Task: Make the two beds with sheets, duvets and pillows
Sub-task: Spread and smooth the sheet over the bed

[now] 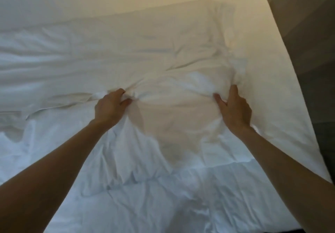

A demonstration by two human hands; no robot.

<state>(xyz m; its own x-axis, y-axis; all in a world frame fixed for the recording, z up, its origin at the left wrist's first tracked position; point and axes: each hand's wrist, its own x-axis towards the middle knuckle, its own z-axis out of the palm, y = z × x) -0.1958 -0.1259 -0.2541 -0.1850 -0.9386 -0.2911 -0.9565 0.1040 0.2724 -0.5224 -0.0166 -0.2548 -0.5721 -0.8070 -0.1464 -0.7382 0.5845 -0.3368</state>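
Right now, in the head view, your left hand [110,107] has its fingers curled round a bunch of the pillow's [174,109] cloth. Your right hand [235,111] lies with fingers nearly straight against its other side, gripping nothing. The pillow sits mid-bed on the sheet [272,80]. A crumpled duvet [154,196] lies nearer you, and dark floor [319,116] shows past the right edge.
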